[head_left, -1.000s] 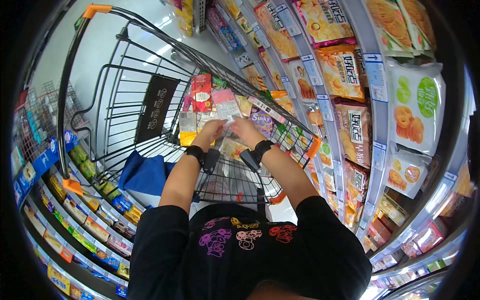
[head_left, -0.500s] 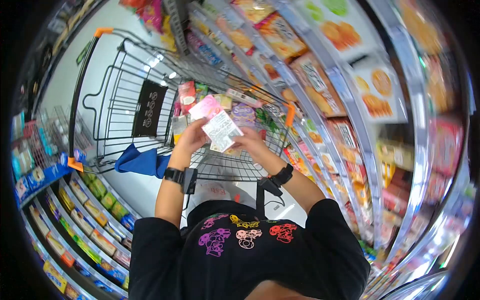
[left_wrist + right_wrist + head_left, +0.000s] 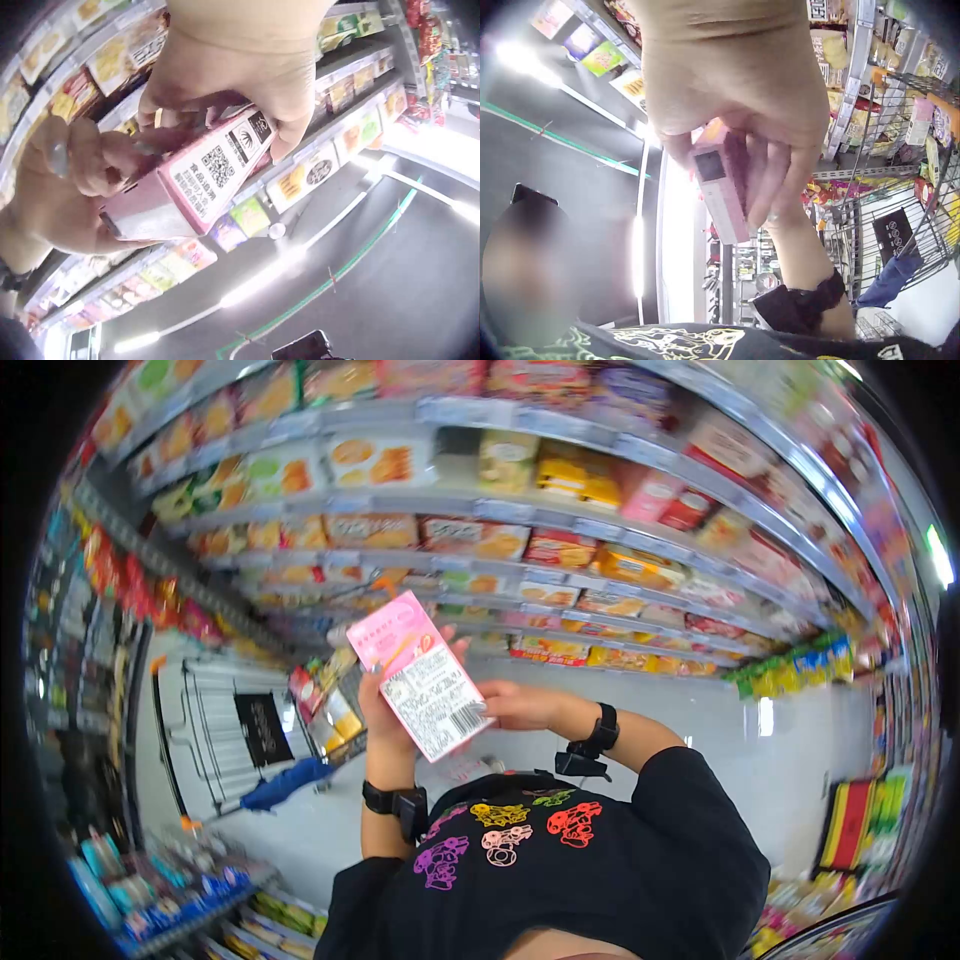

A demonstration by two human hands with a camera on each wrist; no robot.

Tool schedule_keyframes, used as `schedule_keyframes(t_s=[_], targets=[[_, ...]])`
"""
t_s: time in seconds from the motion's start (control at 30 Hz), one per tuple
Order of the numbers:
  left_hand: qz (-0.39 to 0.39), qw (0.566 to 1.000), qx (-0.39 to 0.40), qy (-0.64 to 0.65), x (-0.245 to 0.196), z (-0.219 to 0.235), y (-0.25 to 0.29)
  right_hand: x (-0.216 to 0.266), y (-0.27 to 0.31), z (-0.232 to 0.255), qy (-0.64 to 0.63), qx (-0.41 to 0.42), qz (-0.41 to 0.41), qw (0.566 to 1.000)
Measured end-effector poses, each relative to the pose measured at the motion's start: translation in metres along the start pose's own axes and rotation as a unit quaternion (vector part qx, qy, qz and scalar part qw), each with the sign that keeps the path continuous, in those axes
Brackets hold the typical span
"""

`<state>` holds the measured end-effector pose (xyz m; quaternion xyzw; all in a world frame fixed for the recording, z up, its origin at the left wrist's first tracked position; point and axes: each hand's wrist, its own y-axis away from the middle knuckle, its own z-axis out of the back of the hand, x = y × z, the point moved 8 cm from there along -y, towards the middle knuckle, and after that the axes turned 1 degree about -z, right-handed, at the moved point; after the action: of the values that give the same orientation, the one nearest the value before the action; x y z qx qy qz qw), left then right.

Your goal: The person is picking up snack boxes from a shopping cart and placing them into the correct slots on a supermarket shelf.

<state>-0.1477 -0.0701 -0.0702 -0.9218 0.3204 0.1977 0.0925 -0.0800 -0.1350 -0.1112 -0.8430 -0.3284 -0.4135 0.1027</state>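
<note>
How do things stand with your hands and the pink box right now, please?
Left hand gripping pink box; right hand holding it near the barcode; barcode side facing head camera; nothing seen in the way.

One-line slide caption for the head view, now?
Left hand and right hand holding a pink box, barcode showing, before stocked shelves; shopping cart at picture left.

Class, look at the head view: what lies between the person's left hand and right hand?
The head view shows a pink-and-white box there, spanning from the left hand to the right hand, its barcode nearer the right.
</note>
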Motion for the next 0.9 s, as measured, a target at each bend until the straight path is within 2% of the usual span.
schedule_keyframes(t_s=[0.07, 0.1, 0.17, 0.2, 0.3, 0.33, 0.43, 0.47, 0.57, 0.6, 0.67, 0.77, 0.9], targets=[[0.036, 0.999, 0.032, -0.008, 0.034, -0.039, -0.002, 0.01, 0.032, -0.025, -0.116, 0.074, 0.012, 0.99], [0.079, 0.996, 0.039, -0.024, 0.052, -0.039, -0.005, 0.012, 0.049, -0.037, -0.173, 0.115, 0.012, 0.978], [0.159, 0.985, 0.047, -0.056, 0.086, -0.023, -0.015, 0.01, 0.076, -0.044, -0.117, 0.093, 0.068, 0.987], [0.153, 0.975, 0.042, -0.158, 0.086, -0.039, -0.018, 0.012, 0.087, -0.045, -0.089, 0.083, 0.094, 0.988], [0.102, 0.949, 0.068, -0.292, 0.108, -0.063, -0.033, 0.025, 0.116, -0.042, -0.007, 0.046, 0.171, 0.984], [0.099, 0.941, 0.09, -0.309, 0.116, -0.061, -0.038, 0.022, 0.124, -0.031, -0.011, 0.03, 0.161, 0.986], [0.053, 0.917, 0.153, -0.364, 0.13, -0.072, -0.056, 0.026, 0.139, -0.001, -0.06, 0.01, 0.215, 0.975], [0.074, 0.919, 0.151, -0.357, 0.136, -0.069, -0.063, 0.027, 0.146, 0.009, -0.071, -0.013, 0.212, 0.975], [0.035, 0.923, 0.16, -0.349, 0.139, -0.078, -0.082, 0.046, 0.157, 0.025, -0.132, -0.013, 0.217, 0.967], [0.062, 0.929, 0.133, -0.339, 0.139, -0.077, -0.088, 0.056, 0.159, 0.027, -0.137, -0.003, 0.218, 0.966], [0.063, 0.931, 0.135, -0.332, 0.136, -0.08, -0.103, 0.081, 0.159, 0.029, -0.144, 0.019, 0.219, 0.965], [0.043, 0.929, 0.165, -0.33, 0.128, -0.097, -0.123, 0.109, 0.158, 0.034, -0.076, 0.011, 0.239, 0.968], [-0.003, 0.921, 0.199, -0.334, 0.111, -0.117, -0.15, 0.122, 0.157, 0.073, -0.047, -0.1, 0.263, 0.959]])
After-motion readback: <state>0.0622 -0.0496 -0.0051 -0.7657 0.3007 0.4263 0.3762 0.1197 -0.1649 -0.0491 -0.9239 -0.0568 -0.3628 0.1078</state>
